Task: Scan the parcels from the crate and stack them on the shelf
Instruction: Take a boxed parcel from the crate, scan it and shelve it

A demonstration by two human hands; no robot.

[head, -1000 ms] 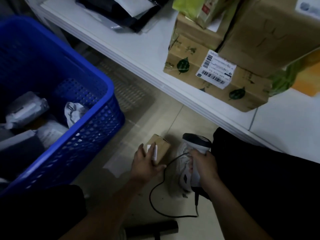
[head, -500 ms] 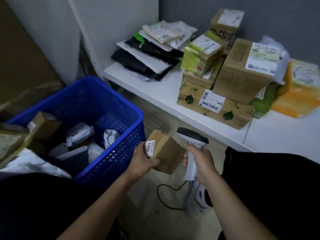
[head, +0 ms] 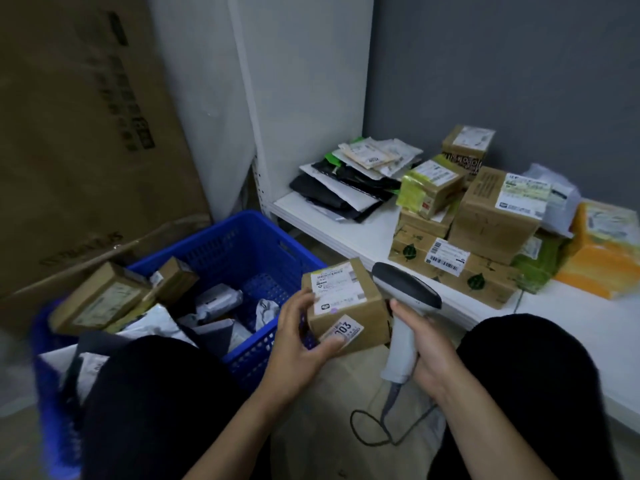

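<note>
My left hand (head: 298,344) grips a small cardboard parcel (head: 360,306) with a white shipping label on top and a "003" sticker on its front. My right hand (head: 420,344) holds a grey handheld barcode scanner (head: 405,292) by its handle; the scanner head sits just right of the parcel. The blue plastic crate (head: 242,244) stands at the left with several boxes and poly bags inside. The low white shelf (head: 356,230) at the right carries stacked cardboard boxes (head: 491,216) and flat mailers (head: 349,188).
A large flat cardboard carton (head: 86,150) leans on the wall behind the crate. The scanner's cable (head: 367,431) loops on the floor between my knees. An orange and yellow parcel (head: 602,251) lies at the shelf's right end. My dark trouser legs fill the foreground.
Both hands rose from near the floor. The parcel was turned so its shipping label now faces up, and the scanner came up beside it. The view tilted upward.
</note>
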